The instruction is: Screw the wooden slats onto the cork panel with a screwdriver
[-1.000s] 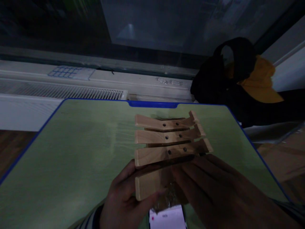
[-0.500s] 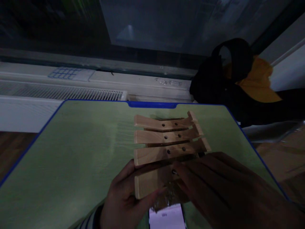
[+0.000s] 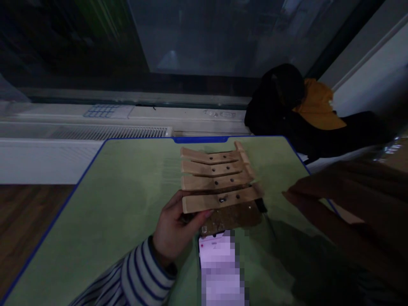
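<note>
My left hand (image 3: 174,229) grips the nearest of several pale curved wooden pieces (image 3: 204,202) at its left end, thumb below the front edge. Each piece has two holes and an upturned right end; a small metal screw (image 3: 222,199) shows in one hole of the nearest piece. Beneath it lies a brown slab (image 3: 232,217) with a shiny clear wrap. A thin tool with a black handle (image 3: 261,205) rests at its right end. My right hand (image 3: 338,204) is in the air to the right, dark, fingertips pinched; anything between them is too dark to make out.
A lit phone (image 3: 219,263) lies in front of the slab on the green, blue-edged table (image 3: 137,204). Behind stand a radiator (image 3: 127,131) and a window sill (image 3: 188,117). Black and orange-yellow caps (image 3: 318,106) sit at the back right.
My right hand has lifted off the nearest wooden piece and moved right, uncovering its right end and the black-handled tool. My left hand still grips the piece. The view has shifted.
</note>
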A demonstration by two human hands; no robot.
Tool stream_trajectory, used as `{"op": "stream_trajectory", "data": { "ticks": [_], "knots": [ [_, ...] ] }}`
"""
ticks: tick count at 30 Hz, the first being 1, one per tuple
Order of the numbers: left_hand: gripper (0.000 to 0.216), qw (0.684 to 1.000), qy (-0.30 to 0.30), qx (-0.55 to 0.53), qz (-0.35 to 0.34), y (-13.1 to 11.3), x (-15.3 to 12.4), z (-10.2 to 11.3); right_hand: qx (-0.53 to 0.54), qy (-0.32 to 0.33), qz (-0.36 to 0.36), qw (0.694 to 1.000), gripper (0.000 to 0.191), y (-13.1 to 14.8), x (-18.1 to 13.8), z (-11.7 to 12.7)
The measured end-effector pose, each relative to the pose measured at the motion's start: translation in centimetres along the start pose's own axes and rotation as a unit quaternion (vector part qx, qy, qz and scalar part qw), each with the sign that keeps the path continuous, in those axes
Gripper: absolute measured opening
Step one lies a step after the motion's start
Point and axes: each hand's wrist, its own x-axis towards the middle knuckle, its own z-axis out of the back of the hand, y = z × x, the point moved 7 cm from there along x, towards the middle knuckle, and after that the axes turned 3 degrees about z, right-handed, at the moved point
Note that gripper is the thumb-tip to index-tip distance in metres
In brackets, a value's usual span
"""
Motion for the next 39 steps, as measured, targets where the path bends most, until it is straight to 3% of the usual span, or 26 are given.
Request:
{"op": "stream_trajectory", "data": {
  "ticks": [5,8,13,23,33,39],
  "knots": [
    [0.023,1.000,0.018,-0.006,0.017,1.3,-0.2,-0.4,-0.049,0.057,-0.032,0.997,0.021,-2.0,-3.4,-2.3],
    [0.025,0.999,0.026,-0.016,0.045,2.5,-0.3,-0.8,-0.074,0.118,-0.115,0.984,0.024,-3.6,-5.6,-5.1],
    [0.027,0.996,0.024,-0.032,0.079,4.0,-0.2,-1.3,-0.020,0.239,-0.231,0.943,0.021,-4.4,-8.9,-10.4],
    [0.026,0.998,0.010,-0.004,0.062,3.9,0.3,-1.2,-0.051,0.222,-0.271,0.935,0.021,-3.7,-9.5,-12.6],
    [0.023,0.999,-0.006,0.031,0.043,3.5,0.6,-1.0,-0.007,0.217,-0.293,0.931,0.028,-5.9,-7.2,-12.8],
    [0.033,0.997,-0.044,0.047,0.050,3.3,-0.2,0.3,0.046,0.230,-0.322,0.917,0.029,-7.1,-6.2,-14.3]
  ]
}}
